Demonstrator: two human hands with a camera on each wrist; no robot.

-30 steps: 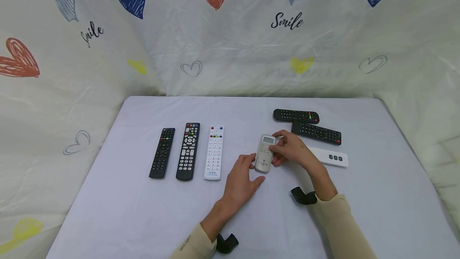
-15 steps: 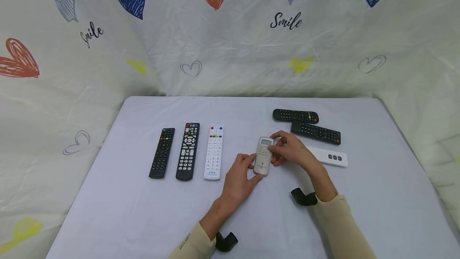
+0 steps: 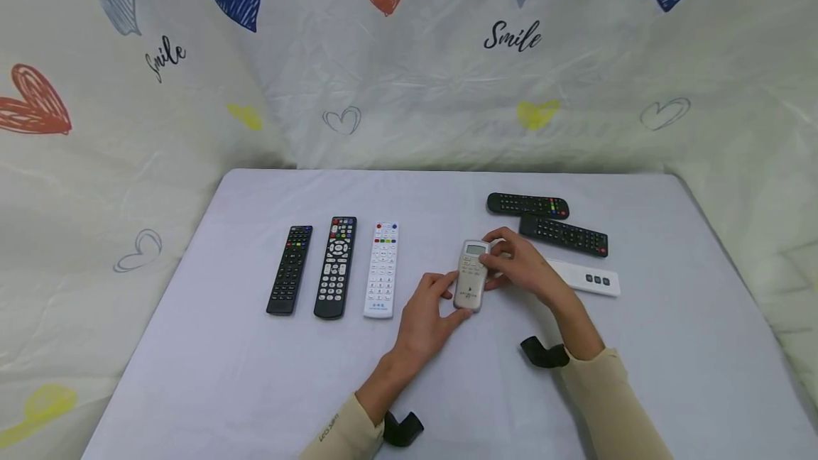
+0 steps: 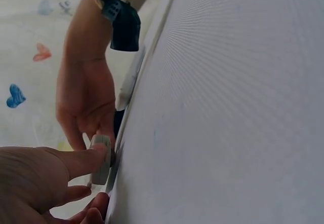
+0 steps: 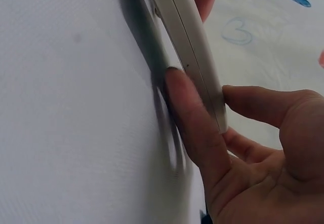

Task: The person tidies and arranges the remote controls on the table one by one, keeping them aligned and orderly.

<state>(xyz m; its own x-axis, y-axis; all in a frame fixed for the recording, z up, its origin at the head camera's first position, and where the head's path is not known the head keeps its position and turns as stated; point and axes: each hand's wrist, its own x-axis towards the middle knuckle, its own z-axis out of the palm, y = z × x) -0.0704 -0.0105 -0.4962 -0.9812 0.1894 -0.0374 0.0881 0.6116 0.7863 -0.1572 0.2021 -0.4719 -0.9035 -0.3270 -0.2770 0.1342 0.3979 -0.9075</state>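
Observation:
A small grey-white air conditioner remote [image 3: 471, 279], with a little display at its far end, is between both hands. My right hand [image 3: 524, 265] pinches its upper right side, thumb on the front near the display. In the right wrist view, the remote [image 5: 196, 57] is seen edge-on, tilted just over the cloth, with fingers [image 5: 195, 115] along its back edge. My left hand [image 3: 424, 314] holds the lower left part, thumb against the near end and fingers at the left edge. The left wrist view has the thumb [image 4: 83, 162] on the remote's end [image 4: 103, 171].
Left of the hands stand a black remote [image 3: 290, 270], a longer black remote [image 3: 335, 268] and a white remote [image 3: 381, 270] in a row. Two black remotes [image 3: 527, 205] [image 3: 564, 235] touch at the back right. A white remote [image 3: 584, 277] lies partly behind my right hand.
My left thumb has come in from beside the remote onto its near end. The remote's near end has dipped slightly towards me; the other remotes stay where they were.

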